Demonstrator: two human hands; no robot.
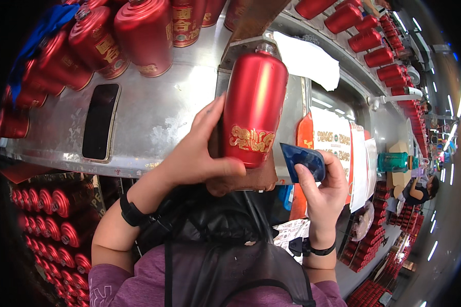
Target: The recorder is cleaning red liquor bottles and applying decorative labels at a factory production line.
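Near edge of metal table (143, 107): left hand (194, 156) cups red bottle (256, 97), presumably steadying it; right hand (325, 189), apart, pinches blue scraper (303, 157)

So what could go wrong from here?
1. Only the left hand is on the bottle, so it might slip or roll.
2. The blue tool in the right hand has a sharp corner towards the bottle; it might scratch it.
3. The phone lies near the bench's front edge; a knock could drop it.
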